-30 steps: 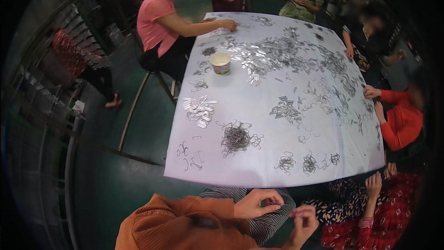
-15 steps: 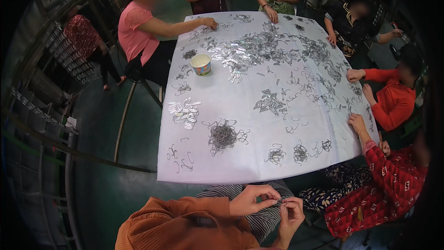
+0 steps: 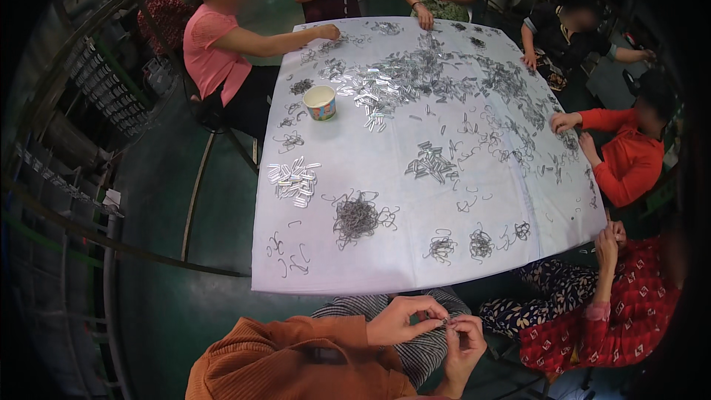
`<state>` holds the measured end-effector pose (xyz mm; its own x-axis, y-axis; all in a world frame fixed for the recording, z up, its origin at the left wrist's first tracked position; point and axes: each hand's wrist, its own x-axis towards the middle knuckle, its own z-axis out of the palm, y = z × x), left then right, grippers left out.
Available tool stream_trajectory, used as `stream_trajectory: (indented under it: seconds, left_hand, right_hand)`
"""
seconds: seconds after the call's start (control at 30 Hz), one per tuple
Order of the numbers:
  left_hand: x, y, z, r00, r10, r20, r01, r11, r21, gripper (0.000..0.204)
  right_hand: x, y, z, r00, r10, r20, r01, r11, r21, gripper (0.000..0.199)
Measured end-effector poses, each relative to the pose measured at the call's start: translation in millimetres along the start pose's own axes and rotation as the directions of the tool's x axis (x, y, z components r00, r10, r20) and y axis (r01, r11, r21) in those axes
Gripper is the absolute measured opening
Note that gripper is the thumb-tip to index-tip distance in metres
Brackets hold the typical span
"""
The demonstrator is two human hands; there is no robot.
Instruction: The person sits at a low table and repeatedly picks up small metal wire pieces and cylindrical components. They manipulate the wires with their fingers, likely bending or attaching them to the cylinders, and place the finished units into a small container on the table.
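Green floor (image 3: 159, 252) surrounds a white table (image 3: 370, 159) ringed by six co-workers (image 3: 218, 52), with one more person (image 3: 167, 22) farther back at left. One cup (image 3: 320, 109) stands upright just left of the broad far spread of metal strips and hooks (image 3: 404, 78), while a neighbour's patterned trousers (image 3: 563, 289) take up the space near your right hand (image 3: 464, 344). Both your hands are off the table, just short of its near edge; beyond the left edge the floor gives room. Nearest that near edge lie one dense heap of hooks (image 3: 357, 217) and, to its right, three smaller clusters (image 3: 481, 245); farther in are two piles of strips (image 3: 294, 181), one at left, one near the middle. Above your striped trousers (image 3: 416, 359), your left hand (image 3: 396, 324) and right hand meet in narrow pinches, fingertips on one small piece (image 3: 447, 321), too tiny to identify.
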<state>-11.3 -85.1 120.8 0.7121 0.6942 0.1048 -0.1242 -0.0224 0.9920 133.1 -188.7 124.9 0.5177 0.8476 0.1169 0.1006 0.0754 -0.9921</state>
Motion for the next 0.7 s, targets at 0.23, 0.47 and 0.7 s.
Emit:
stream_trajectory:
  seconds: [0.23,0.47,0.7]
  left_hand:
    - [-0.1,-0.3,-1.3,0.999,-0.038,0.018,0.038,0.999,0.008,0.016]
    - [3.9,3.8,-0.2,0.998,-0.006,0.057,0.005,1.0,0.012,0.016]
    - [4.5,5.3,1.7,0.999,-0.012,0.034,0.012,1.0,0.016,0.017]
  right_hand:
    - [3.6,-3.9,-6.9,0.996,-0.049,0.077,0.052,0.998,-0.039,0.008]
    - [3.1,-2.8,-2.9,0.997,-0.041,0.061,0.044,0.998,-0.043,0.008]
    - [2.4,-7.9,-5.5,0.998,-0.045,0.033,0.046,0.998,-0.032,0.008]
